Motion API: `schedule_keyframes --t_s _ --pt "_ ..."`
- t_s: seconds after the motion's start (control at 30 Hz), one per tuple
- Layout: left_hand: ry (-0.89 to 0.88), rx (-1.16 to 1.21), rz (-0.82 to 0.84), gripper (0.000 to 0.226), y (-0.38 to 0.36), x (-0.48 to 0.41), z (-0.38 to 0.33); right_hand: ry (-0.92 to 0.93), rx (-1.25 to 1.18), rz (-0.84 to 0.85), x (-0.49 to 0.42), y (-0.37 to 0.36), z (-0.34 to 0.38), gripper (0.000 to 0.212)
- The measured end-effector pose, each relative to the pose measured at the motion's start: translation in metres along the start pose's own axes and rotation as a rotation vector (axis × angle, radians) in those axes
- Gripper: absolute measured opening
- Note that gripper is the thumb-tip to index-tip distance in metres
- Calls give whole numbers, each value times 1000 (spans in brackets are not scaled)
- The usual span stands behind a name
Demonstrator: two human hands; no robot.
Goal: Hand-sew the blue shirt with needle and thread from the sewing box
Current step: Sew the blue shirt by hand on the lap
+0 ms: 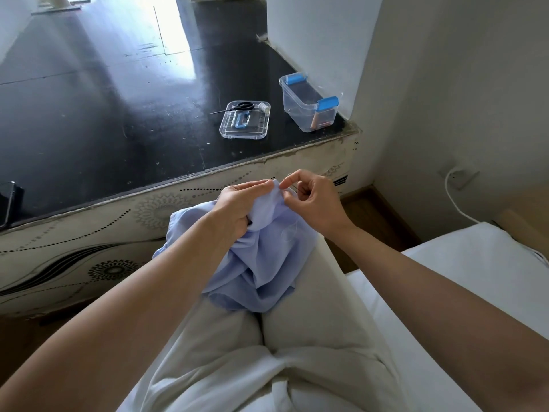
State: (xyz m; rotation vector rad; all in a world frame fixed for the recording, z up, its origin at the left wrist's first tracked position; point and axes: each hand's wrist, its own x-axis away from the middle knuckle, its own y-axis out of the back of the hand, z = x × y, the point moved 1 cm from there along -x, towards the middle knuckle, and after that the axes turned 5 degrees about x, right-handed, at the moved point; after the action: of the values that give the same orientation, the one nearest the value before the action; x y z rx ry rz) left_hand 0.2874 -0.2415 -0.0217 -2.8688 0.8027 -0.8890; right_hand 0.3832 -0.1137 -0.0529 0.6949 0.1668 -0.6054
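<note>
Black glossy table [118,99] holds sewing box [297,112] and lid [246,133] near its right edge, wide surface stretching left; left hand [237,209] grips blue shirt [258,263], right hand [315,200] pinches its fold.

What your right hand [315,200] pinched at the blue shirt [261,263] was too small to tell, perhaps the needle; the left edge cut off a dark object [10,203].

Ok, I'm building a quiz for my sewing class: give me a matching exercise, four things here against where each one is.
Things: 1 shirt; 2 scissors; 3 clear box; 4 cable.
Places: A resting on the lid; B hanging down the wall; C on the lap; D at the table corner.
Pairs: 1-C; 2-A; 3-D; 4-B.
</note>
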Motion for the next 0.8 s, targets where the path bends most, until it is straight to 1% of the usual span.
schedule_keyframes --t_s 0.03,0.13,0.2,0.27,0.3,0.37,0.43,0.53,0.6,0.67,0.7,0.73,0.8 --pt "22 -10 16 14 0 0 0 -6 9 -10 -1 0 1 6" --pt "88 -48 42 27 -1 1 -2 -20 34 -32 -3 -2 1 20" --pt "86 -39 39 26 -3 2 -2 -16 61 -45 -4 -3 1 24" --pt "51 -40 31 16 -4 0 -1 -11 87 -59 -4 -3 -1 24" --pt "48 -29 29 15 -5 0 -1 -7 96 -61 -4 -3 -1 22" --pt "96 -10 33 25 -4 0 -1 -12 113 -47 -4 -4 -1 19" --pt "105 -15 19 26 -2 -2 -2 -20 119 -16 -4 -4 0 15" --pt "36 3 -39 20 0 -3 0 -17 68 59 -1 -3 1 11" --pt "14 33 -59 12 1 -4 1 18 17 152 3 -2 0 10" --pt "26 49 -75 14 2 -6 -1 48 -22 265 7 -1 0 11" --pt "33 41 -83 16 2 -7 -2 50 -39 315 9 0 0 14" --pt "38 32 -89 18 2 -8 -2 45 -56 361 11 1 1 18" --pt "43 13 -108 21 4 -10 -3 16 -99 464 14 2 1 16"
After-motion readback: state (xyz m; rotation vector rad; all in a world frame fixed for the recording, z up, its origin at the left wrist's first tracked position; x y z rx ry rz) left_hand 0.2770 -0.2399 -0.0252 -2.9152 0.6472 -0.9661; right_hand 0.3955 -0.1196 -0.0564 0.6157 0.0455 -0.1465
